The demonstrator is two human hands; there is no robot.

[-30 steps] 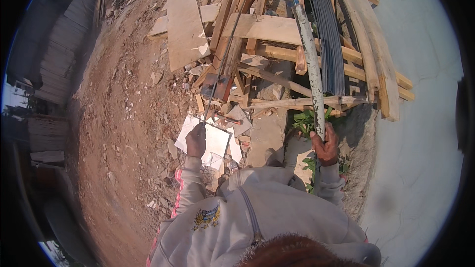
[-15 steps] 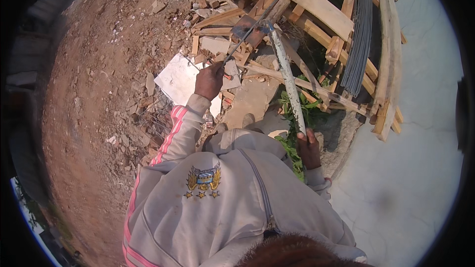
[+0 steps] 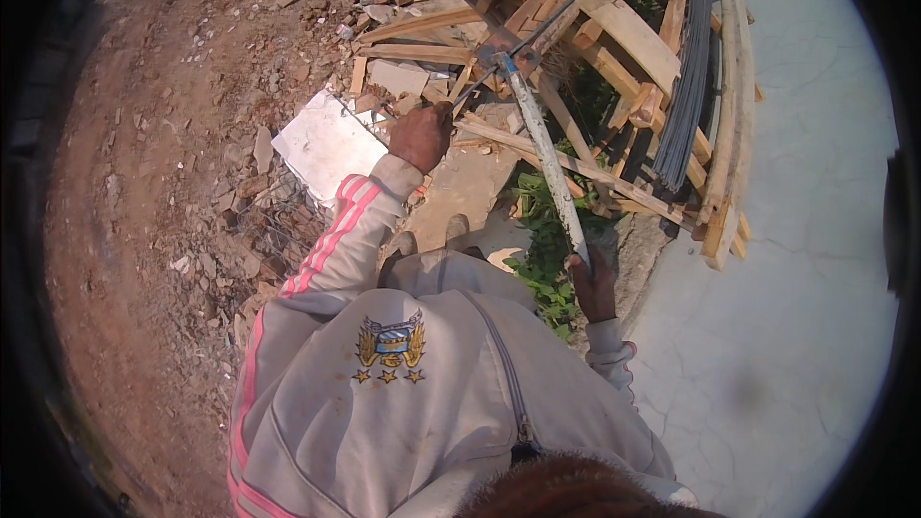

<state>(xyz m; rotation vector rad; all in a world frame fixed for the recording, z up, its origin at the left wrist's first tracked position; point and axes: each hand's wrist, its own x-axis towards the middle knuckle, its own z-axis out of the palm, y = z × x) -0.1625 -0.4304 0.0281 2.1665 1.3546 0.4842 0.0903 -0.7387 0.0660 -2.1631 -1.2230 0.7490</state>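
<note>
My left hand [image 3: 419, 139] is closed on a thin dark metal rod [image 3: 552, 21] that slants up to the right across a rusty metal piece [image 3: 494, 43] among the timber. My right hand [image 3: 595, 283] grips the lower end of a long pipe [image 3: 545, 158] with flaking white paint. The pipe's blue-tipped upper end meets or overlaps the rod at the rusty piece; I cannot tell if they touch.
Loose boards [image 3: 624, 29], long planks [image 3: 729, 115] and a bundle of grey rods [image 3: 686, 115] lie ahead and right, beside a pale cracked surface [image 3: 777, 326]. Rubble, a white sheet [image 3: 321, 149] and dirt ground [image 3: 134, 192] are left; green plants [image 3: 547, 297] grow near my right hand.
The view has shifted. My left hand has risen and moved right along with the rod's near end. The pipe now leans further left, its tip down at the rusty piece.
</note>
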